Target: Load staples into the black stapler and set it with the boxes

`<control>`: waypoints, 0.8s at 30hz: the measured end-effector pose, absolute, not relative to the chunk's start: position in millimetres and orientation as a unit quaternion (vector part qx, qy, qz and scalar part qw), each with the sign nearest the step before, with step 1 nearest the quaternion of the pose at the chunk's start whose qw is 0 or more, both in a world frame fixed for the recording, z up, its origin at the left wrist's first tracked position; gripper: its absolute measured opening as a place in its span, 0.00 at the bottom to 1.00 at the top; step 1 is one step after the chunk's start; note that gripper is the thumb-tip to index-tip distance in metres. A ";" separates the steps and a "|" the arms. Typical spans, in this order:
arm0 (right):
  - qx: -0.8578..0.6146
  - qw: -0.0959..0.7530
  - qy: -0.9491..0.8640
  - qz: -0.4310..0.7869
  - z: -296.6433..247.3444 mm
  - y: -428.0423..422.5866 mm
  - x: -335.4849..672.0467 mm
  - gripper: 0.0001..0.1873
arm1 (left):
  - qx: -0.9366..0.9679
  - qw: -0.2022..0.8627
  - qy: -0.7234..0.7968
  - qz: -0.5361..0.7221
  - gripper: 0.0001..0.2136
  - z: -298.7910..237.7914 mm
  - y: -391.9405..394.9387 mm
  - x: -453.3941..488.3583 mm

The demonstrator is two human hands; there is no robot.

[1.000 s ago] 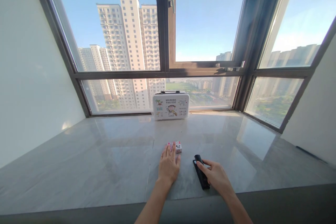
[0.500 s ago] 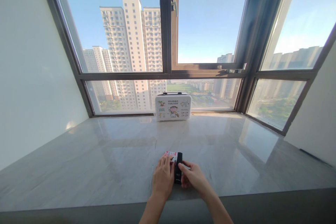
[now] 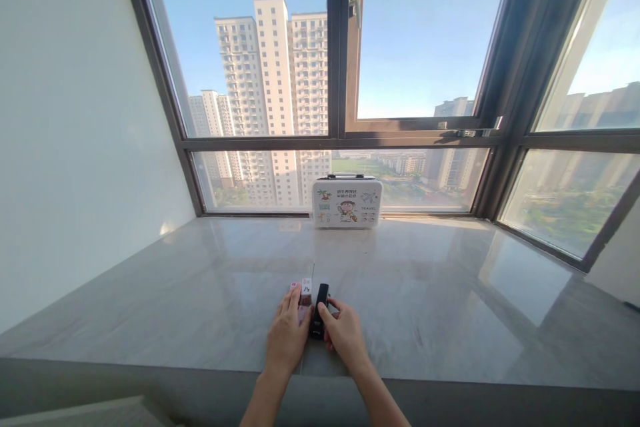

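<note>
A slim black stapler [image 3: 321, 303] with pale lettering at its near end is held by my right hand [image 3: 345, 330], thumb on top and fingers curled along its right side. To its left, my left hand [image 3: 286, 333] is closed over small red-and-white boxes [image 3: 307, 287], which lie side by side. Most of these boxes are hidden under the fingers. A narrow gap separates the far ends of the boxes and the stapler. Both hands are close together over the front part of the grey marble sill.
A white case [image 3: 347, 203] with cartoon prints and a black handle stands upright against the window at the back of the sill [image 3: 425, 293]. A white wall [image 3: 75, 147] bounds the left. A pale edge [image 3: 100, 412] shows at bottom left, below the sill.
The view has swung slightly. The stapler has come away from the boxes at its far end, leaving a gap. The boxes' far ends show more clearly beside my left fingers.
</note>
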State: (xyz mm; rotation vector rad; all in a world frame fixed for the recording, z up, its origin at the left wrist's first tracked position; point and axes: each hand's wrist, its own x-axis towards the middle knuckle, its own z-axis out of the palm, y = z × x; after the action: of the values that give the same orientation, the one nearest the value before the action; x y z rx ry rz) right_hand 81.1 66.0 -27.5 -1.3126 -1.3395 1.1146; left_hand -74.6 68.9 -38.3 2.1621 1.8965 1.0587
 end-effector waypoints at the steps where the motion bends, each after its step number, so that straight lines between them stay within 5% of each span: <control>1: -0.540 0.467 -0.545 0.440 -28.5 64.4 83.5 0.34 | 0.707 0.034 0.620 0.338 0.29 -38.2 70.3 -73.8; 12: -0.550 0.476 -0.545 0.416 -29.8 50.8 100.2 0.32 | 0.763 -0.014 0.577 0.291 0.22 -30.6 83.3 -61.7; 20: -0.550 0.478 -0.536 0.426 -28.6 49.7 100.2 0.32 | 0.731 -0.047 0.601 0.319 0.28 -27.7 83.4 -57.9; 24: -0.549 0.479 -0.537 0.426 -27.3 48.7 100.5 0.32 | 0.729 -0.054 0.603 0.320 0.21 -27.1 88.8 -56.2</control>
State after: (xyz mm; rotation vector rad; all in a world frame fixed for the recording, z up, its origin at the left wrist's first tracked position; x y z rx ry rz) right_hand 100.5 48.7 -27.3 -1.3395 -1.3096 1.0384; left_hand -56.2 88.8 -27.1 2.3724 1.9635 1.0406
